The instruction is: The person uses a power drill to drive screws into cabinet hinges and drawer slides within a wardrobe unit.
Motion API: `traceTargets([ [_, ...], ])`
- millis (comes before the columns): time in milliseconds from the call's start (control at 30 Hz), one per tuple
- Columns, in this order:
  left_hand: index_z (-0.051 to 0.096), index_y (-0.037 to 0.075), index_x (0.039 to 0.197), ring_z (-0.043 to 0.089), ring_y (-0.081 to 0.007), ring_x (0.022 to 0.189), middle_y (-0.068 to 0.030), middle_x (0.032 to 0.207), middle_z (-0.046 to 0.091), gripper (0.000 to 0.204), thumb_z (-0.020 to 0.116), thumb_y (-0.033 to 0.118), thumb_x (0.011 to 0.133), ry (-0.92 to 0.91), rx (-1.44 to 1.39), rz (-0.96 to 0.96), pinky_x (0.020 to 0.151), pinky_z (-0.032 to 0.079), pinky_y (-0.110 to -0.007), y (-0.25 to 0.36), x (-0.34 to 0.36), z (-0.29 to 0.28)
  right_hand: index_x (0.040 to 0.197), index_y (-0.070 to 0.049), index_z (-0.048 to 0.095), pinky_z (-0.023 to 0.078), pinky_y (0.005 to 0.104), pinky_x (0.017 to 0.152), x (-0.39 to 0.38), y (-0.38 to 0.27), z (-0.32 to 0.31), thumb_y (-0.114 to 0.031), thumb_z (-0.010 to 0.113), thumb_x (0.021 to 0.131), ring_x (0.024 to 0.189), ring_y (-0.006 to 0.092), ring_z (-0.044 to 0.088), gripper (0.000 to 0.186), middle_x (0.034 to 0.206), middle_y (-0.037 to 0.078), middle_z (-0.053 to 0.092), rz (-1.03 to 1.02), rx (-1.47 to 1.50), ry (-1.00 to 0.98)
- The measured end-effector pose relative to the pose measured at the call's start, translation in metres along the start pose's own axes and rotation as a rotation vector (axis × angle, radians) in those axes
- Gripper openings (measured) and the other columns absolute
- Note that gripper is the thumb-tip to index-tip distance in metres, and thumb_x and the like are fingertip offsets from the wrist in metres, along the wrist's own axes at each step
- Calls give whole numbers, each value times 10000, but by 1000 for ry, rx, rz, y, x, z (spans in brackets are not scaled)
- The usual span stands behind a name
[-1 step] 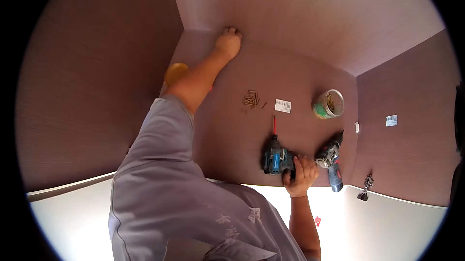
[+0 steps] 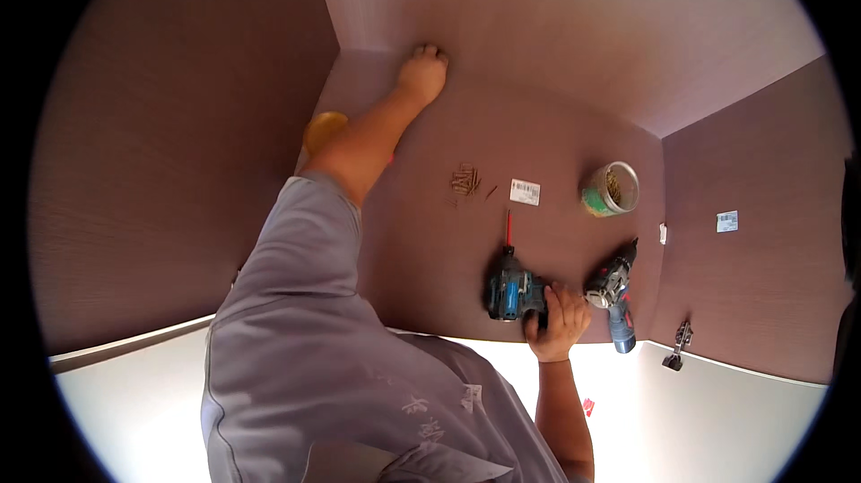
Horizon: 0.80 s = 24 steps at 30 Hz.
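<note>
My left hand (image 2: pixel 423 73) reaches to the far left, against the foot of the pale back panel (image 2: pixel 502 26). Its fingers are curled in, and whatever they may hold is hidden. Near the front edge my right hand (image 2: pixel 560 322) is closed around the handle end of a teal-and-black cordless impact driver (image 2: pixel 513 293). The driver lies on its side, its long red bit (image 2: pixel 509 227) pointing away from me. Just right of that hand lies a second cordless drill (image 2: pixel 612 284) with a grey-blue battery end. A small heap of screws (image 2: pixel 465 180) lies beyond the driver.
Brown panels enclose the space on the left (image 2: pixel 179 142) and right (image 2: pixel 753 178). On the floor panel stand a tub of screws (image 2: pixel 610 189) and a yellow round thing (image 2: pixel 323 130), partly behind my left arm. A white label (image 2: pixel 525 192) and a metal hinge (image 2: pixel 679 346) also show.
</note>
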<state>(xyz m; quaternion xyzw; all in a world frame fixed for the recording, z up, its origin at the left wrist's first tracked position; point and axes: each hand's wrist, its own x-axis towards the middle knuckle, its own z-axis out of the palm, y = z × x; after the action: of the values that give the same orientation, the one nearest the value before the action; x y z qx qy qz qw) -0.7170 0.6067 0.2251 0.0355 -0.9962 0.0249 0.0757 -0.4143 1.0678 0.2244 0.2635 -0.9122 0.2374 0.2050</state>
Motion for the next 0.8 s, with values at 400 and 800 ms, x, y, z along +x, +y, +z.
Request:
traceTargets([
  [400, 606, -12, 1152, 654, -374, 1116, -204, 1131, 669, 263, 576, 35, 895, 67, 21, -62, 934, 550, -465, 32, -72, -25, 1277, -107, 653, 336, 486, 1086, -13, 7, 2, -241, 650, 787, 1225, 296, 568, 507, 1325, 79, 637, -13, -39, -8],
  [800, 626, 2, 1188, 658, -124, 893, -47, 1027, 659, 205, 565, -26, 995, 147, -1515, -305, 835, 556, -282, 227, -478, -117, 1300, -121, 655, 308, 542, 1133, -28, 23, 16, -256, 665, 854, 1314, 315, 534, 466, 1390, 80, 613, -103, -45, 200],
])
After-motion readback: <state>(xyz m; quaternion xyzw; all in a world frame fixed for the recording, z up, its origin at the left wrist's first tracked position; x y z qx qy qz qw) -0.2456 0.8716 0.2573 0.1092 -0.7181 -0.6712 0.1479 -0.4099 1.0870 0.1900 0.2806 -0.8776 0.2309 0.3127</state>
